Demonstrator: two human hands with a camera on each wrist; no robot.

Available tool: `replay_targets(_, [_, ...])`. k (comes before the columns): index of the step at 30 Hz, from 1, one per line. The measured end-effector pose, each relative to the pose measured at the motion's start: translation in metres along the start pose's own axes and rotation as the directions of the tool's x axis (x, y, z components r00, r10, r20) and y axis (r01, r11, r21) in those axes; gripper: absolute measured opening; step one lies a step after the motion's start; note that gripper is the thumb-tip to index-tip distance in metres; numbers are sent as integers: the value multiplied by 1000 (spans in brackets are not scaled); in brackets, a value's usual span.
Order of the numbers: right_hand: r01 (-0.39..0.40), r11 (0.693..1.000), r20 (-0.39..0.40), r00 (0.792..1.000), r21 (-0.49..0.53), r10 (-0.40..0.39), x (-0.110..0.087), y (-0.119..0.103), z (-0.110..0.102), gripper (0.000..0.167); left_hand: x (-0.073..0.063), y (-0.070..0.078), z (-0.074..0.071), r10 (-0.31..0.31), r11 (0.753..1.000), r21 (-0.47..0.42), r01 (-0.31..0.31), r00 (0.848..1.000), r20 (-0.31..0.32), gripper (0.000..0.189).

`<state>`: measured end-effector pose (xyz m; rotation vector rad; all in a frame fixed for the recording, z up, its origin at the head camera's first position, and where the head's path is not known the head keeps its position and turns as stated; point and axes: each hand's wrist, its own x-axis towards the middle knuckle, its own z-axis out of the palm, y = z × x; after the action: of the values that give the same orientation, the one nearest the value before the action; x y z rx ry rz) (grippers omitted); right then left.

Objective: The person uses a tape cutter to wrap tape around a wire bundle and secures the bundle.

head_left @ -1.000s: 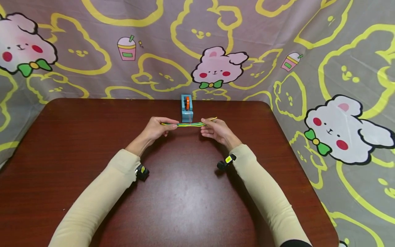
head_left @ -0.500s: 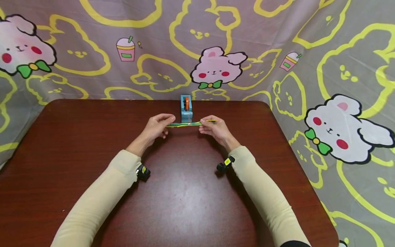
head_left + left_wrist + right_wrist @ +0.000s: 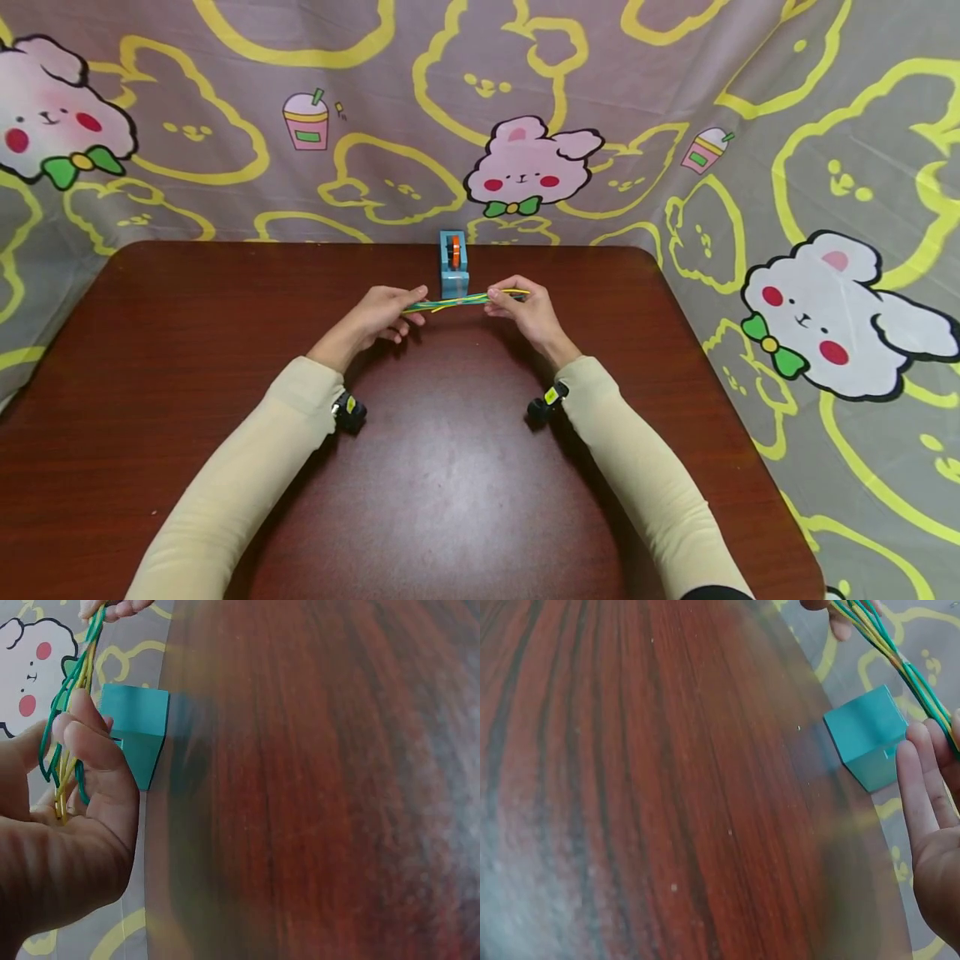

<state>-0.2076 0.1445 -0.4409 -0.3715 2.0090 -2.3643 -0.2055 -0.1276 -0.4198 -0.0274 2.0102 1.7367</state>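
Both hands are gripping one thing, a thin bundle of green and yellow strands [image 3: 467, 299]: the left hand [image 3: 382, 315] pinches it between thumb and fingers at one end, and the right hand [image 3: 527, 310] does the same near the other end. The bundle is held across the middle of the head view, just below the blue tape dispenser [image 3: 453, 265]; whether the two touch, I cannot tell. Half a second ago the bundle was lying almost level; now it is tilted, with its right end higher in the frame than its left. The left hand has come a little lower, while the dispenser has stayed in its place on the dark red table [image 3: 450, 483]. One yellow strand now stands apart under the bundle, near the left thumb. About the pose: the two forearms, in beige sleeves [image 3: 232, 483], come from the lower left and the lower right of the frame and lean inward. In the left wrist view the left fingers are bent around the strands, which spread loosely there; in the right wrist view, at the right edge, two fingers of the right hand are rather straight beside the bundle.
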Motion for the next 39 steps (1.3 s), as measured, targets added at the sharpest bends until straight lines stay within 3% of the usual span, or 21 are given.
replay_targets(3, [21, 998, -14, 1000, -60, -22, 0, -1, -1, 4, 1, 0, 1, 31, 999, -8, -31, 1000, -6, 42])
replay_targets(12, [38, 963, 22, 999, -267, -33, -2, -9, -2, 26, -1, -2, 2, 129, 989, -73, -131, 991, -22, 32])
replay_targets(18, [4, 962, 21, 1000, -275, 2, -8, -29, 6, 35, -2, -2, 3, 189, 980, -62, -191, 981, -45, 30])
replay_targets(21, [-21, 969, -15, 1000, -248, 17, -6, -24, 5, 35, 0, -4, 3, 224, 973, -49, -227, 973, -64, 29])
replay_targets(23, [-85, 976, -47, 996, -201, 78, -3, -17, 3, 38, 1, -4, 3, 237, 969, -47, -241, 968, -77, 28])
replay_targets(26, [-269, 957, -74, 962, -112, 262, 0, -12, 2, 56, 2, -4, 3, 246, 967, -42, -250, 965, -90, 26])
replay_targets(30, [-491, 871, -37, 870, 15, 492, 0, -14, 4, 82, 1, -2, 3, 264, 963, -25, -267, 961, -89, 26])
replay_targets(33, [-555, 826, -24, 828, 102, 560, 1, -14, 6, 83, 0, 0, 2, 280, 959, -6, -282, 956, -82, 27])
replay_targets(39, [-557, 805, -83, 809, 206, 581, 1, -12, 11, 49, 1, 0, 1, 299, 954, 33, -297, 952, -68, 26])
